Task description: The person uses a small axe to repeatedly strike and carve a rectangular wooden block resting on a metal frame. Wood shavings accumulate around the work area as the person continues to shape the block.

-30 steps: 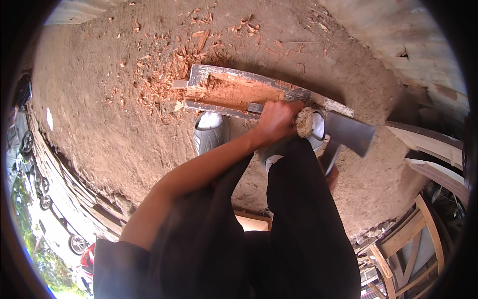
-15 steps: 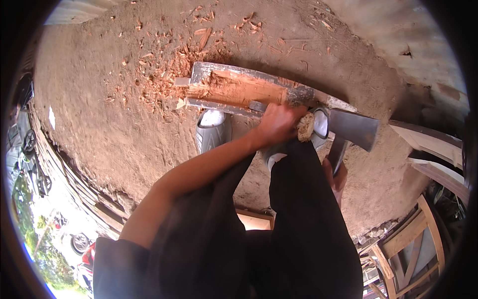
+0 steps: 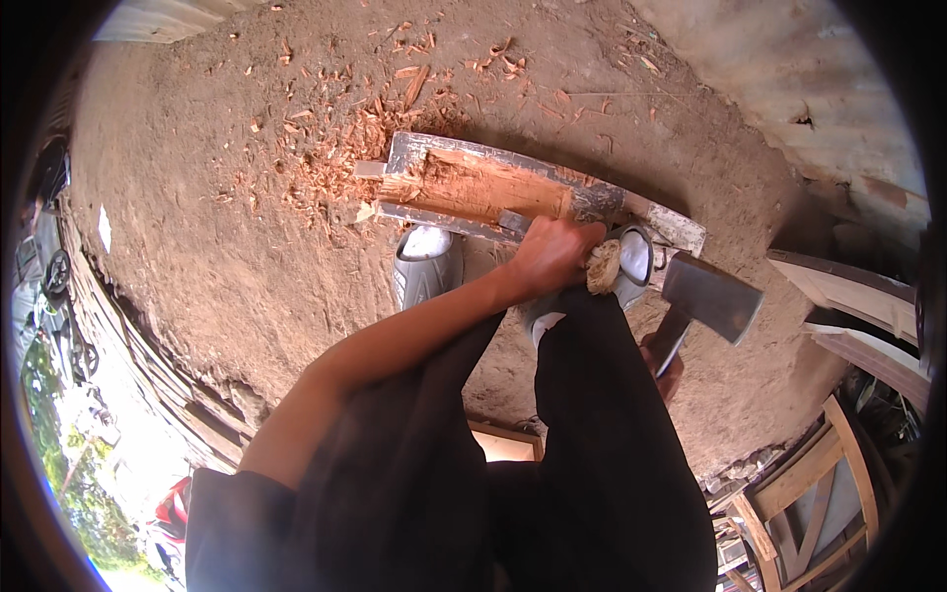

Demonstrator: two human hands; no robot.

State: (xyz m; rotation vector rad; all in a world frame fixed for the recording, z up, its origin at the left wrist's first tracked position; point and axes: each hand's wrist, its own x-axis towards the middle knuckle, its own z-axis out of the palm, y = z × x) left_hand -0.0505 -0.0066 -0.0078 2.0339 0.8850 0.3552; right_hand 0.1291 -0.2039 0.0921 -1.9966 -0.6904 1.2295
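My left hand (image 3: 559,254) is closed around a chisel. Its flat metal blade (image 3: 513,221) points left into a long wooden piece (image 3: 498,185), and its frayed, pale butt end (image 3: 603,266) sticks out on the right of my fist. The wooden piece lies across the ground with a hollow of fresh orange wood between dark, scuffed sides. In my right hand (image 3: 667,375), partly hidden behind my knee, is the handle of a hatchet. Its broad, dark metal head (image 3: 712,296) hangs right of the chisel's butt, apart from it.
Wood chips (image 3: 330,163) litter the dirt ground beyond the wooden piece's left end. My grey shoe (image 3: 426,271) stands against its near side. At the right are wooden panels (image 3: 853,286) and a wooden frame (image 3: 814,474); corrugated sheet (image 3: 789,79) lines the far right.
The hatchet head has moved down and slightly right, away from the chisel's butt, and has tilted. My left hand stays on the chisel. The whole view has shifted a little.
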